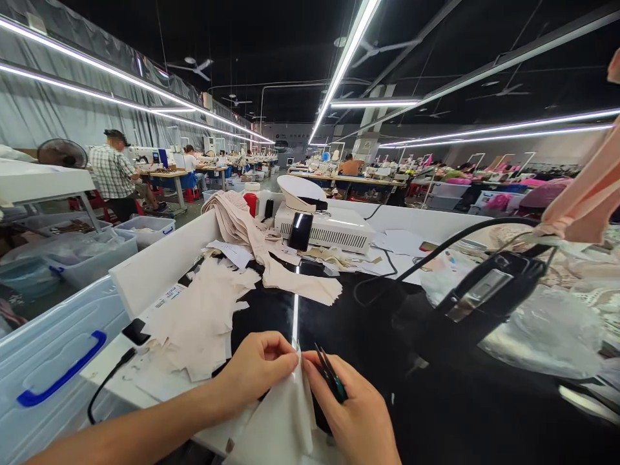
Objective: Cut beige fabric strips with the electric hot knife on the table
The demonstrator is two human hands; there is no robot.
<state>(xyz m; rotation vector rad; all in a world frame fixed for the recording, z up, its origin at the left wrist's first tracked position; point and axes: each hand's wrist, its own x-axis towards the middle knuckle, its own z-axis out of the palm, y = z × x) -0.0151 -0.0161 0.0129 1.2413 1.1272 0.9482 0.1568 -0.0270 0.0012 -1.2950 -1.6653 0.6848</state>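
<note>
My left hand [261, 365] pinches the top edge of a cream fabric piece [281, 420] between thumb and forefinger. The cloth hangs down from there toward my body, over the near edge of the table. Close beside it, my right hand [353, 400] has its thumb and fingertips at the same edge. Small thread snips [332, 374] with dark blades and a green part lie in the right palm, blades pointing away from me. Left of my hands is a pile of cut cream fabric pieces [198, 316]; a long pale strip [300, 281] lies ahead.
A black tabletop [368, 336] has a white back panel [426, 216]. On it stand a white machine box [329, 226], a red thread cone [250, 203] and a black device on an arm [489, 297]. Plastic bags [547, 329] lie right; a lidded bin [53, 361] stands left. People sew farther off.
</note>
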